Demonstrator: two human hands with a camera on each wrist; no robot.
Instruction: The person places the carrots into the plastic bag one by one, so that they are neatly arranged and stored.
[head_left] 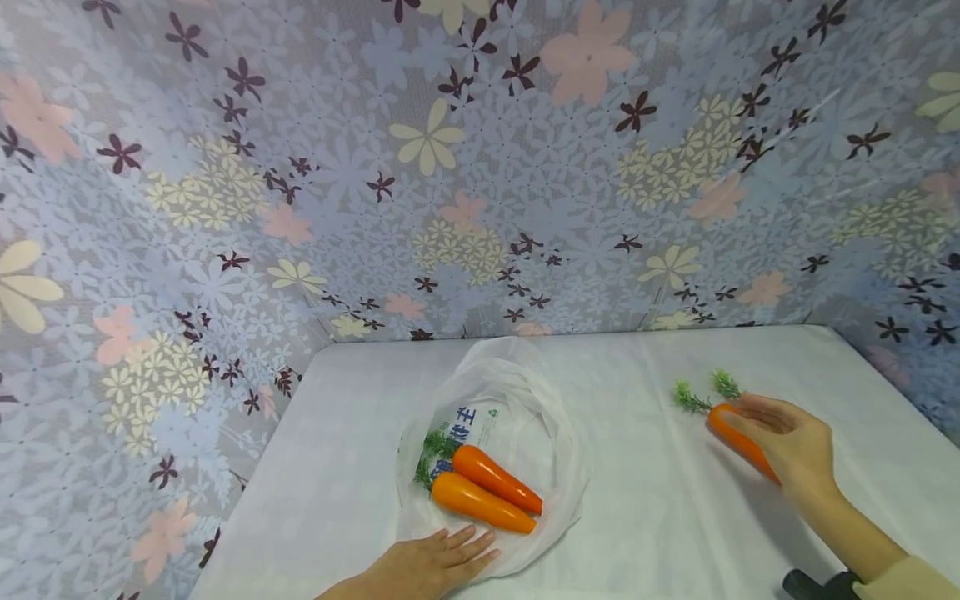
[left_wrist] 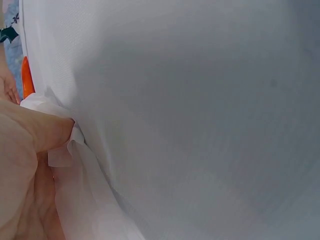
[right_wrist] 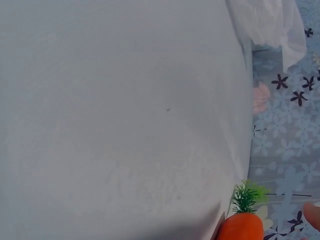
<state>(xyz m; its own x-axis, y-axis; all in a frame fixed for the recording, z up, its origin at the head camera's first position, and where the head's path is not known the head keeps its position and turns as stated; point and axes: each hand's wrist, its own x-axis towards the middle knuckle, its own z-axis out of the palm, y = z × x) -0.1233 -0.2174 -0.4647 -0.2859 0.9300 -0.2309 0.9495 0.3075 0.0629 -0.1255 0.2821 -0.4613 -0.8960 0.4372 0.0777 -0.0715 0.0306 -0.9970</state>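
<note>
On the right part of the white-covered table (head_left: 645, 500), one orange carrot (head_left: 748, 443) is held by the right hand (head_left: 798, 442), the thumb over its near side and the fingers curled beyond. Appearance: smooth, saturated orange, rounded crown, fine feathery green top (head_left: 691, 397). Orientation: long axis oblique in the head view, crown toward the upper left, body running down to the lower right, partly covered by the hand. Right wrist view: only the crown and greenery show, greenery uppermost. A second green tuft (head_left: 725, 383) emerges beside the fingers; its body is hidden.

Well apart, left of it, lies a thin white plastic bag (head_left: 572, 475) with blue printed characters, mouth spread. Two glossy carrots (head_left: 498, 480) rest in it side by side, nearly parallel; green ends upper left, narrow ends lower right. The nearer one is a lighter orange. Left hand (head_left: 431, 564): fingers extended, laid on the bag's near edge, just beside the carrots.
</note>
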